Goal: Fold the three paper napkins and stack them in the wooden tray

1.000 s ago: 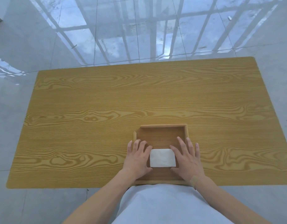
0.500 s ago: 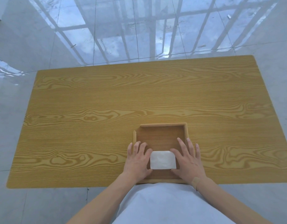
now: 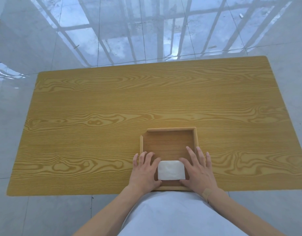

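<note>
A square wooden tray (image 3: 170, 129) sits on the table near its front edge. Inside it, against the near wall, lies a white stack of folded napkins (image 3: 171, 170); how many layers it has I cannot tell. My left hand (image 3: 144, 172) lies flat on the stack's left side, fingers spread over the tray's left rim. My right hand (image 3: 197, 169) lies flat on its right side, fingers spread over the tray floor and right rim. Both thumbs touch the stack's near corners. Neither hand grips anything.
The wood-grain table (image 3: 112, 108) stretches wide to the left, right and far side of the tray. Glossy grey floor tiles (image 3: 129, 31) surround it. My white-clothed torso (image 3: 172, 217) is at the table's front edge.
Both hands and the napkin stack stay nearly still in the tray; only the camera has shifted slightly.
</note>
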{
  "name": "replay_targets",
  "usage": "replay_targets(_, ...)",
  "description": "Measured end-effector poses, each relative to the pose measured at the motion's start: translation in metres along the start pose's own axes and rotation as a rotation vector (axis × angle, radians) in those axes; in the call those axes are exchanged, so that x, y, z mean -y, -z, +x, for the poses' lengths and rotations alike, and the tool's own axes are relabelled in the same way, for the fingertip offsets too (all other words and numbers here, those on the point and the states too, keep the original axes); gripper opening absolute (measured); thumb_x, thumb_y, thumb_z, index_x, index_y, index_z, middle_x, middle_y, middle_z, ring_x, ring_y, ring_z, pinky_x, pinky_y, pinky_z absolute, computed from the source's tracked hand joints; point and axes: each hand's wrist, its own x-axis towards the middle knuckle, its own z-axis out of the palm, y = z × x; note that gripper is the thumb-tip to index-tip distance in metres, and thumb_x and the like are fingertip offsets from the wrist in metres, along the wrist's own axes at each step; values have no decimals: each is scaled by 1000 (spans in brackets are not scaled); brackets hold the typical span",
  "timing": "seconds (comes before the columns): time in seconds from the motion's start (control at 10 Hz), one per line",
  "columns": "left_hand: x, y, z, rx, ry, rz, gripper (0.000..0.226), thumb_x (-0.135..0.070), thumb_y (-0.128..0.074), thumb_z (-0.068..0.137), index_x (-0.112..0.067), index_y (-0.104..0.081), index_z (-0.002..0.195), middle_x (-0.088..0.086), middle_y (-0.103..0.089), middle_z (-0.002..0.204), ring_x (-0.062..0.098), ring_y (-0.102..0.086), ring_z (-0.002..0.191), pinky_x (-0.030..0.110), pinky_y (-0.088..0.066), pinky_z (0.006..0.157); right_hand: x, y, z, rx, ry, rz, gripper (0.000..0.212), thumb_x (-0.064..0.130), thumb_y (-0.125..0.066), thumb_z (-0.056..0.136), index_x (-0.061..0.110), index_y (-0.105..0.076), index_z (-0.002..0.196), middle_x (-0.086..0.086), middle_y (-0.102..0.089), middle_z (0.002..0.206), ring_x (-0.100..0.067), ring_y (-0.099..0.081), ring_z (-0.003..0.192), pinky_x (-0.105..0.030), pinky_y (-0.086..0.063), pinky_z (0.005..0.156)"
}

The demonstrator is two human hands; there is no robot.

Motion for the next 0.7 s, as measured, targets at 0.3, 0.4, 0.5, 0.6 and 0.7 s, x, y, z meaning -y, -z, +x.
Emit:
replay_targets(0.3, 2, 2, 1, 20, -19, 30, 80, -62, -62, 67, -34, -33, 136, 4, -31, 145, 32, -18, 139, 55, -2, 114, 1, 1, -2, 17, -10, -1, 85, 60, -80, 56, 36, -50, 132, -9, -22, 161, -41, -6, 147, -65, -7, 116)
replay_targets(0.4, 2, 4, 0, 30, -21, 30, 81, -62, -62, 67, -34, -33, 137, 4, -31, 145, 32, -18, 139, 55, -2, 115, 1, 2, -1, 35, -12, -1, 86, 60, -81, 54, 36, -51, 130, -9, -24, 160, -41, -7, 147, -66, -8, 116)
replay_targets(0.5, 2, 3, -1, 21, -16, 22, 81, -62, -62, 67, -34, -32, 137, 3, -31, 146, 32, -19, 139, 55, -1, 114, 2, 0, -2, 15, -12, 8, 87, 59, -82, 52, 36, -51, 129, -9, -26, 160, -41, -8, 147, -66, -9, 115)
replay_targets(0.6, 3, 3, 0, 26, -21, 20, 81, -63, -61, 68, -35, -32, 137, 3, -31, 146, 32, -18, 139, 55, 1, 114, 0, -2, -2, 13, 0, 14, 88, 60, -81, 51, 37, -51, 130, -8, -25, 160, -40, -5, 147, -66, -9, 115)
replay_targets(0.7, 2, 1, -1, 34, -8, -40, 83, -65, -59, 68, -35, -30, 139, 2, -28, 148, 30, -15, 141, 54, 3, 115, -3, -5, -1, 38, -10, 79, 90, 68, -72, 59, 43, -38, 138, -3, -7, 164, -35, 11, 148, -60, 4, 118)
